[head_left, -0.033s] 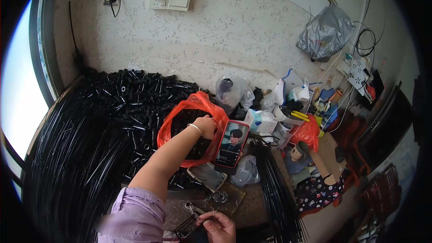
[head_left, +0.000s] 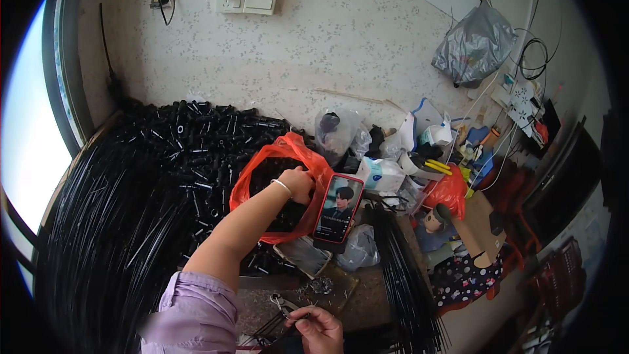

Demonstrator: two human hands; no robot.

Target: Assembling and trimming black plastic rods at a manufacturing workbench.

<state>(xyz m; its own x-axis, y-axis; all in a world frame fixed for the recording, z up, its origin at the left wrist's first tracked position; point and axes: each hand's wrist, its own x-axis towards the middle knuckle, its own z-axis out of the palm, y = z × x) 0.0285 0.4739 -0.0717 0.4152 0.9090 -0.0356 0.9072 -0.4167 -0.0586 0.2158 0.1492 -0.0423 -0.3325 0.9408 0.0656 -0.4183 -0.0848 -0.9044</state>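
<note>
My left hand (head_left: 299, 185) reaches into an open red plastic bag (head_left: 244, 187) that holds dark pieces. Its fingers are bent downward, and the fingertips are hidden, so what they grip cannot be made out. Low in the picture my right hand (head_left: 318, 329) is closed, thumb against fingers, on a small pair of metal pliers (head_left: 282, 302). Several thin black rods (head_left: 267, 329) lie beside the pliers, under my left sleeve's edge. A phone (head_left: 339, 210) in a red case leans upright against the bag's right side, its screen lit with a video.
Heaped black tubular parts (head_left: 196, 131) spread behind the bag; long black rods (head_left: 111, 236) bundle at left. Another rod bundle (head_left: 401, 269) lies at right. Near the bag are a flat clear case (head_left: 304, 257), a clear plastic bag (head_left: 359, 249), a tissue box (head_left: 382, 176) and a cardboard box (head_left: 477, 231).
</note>
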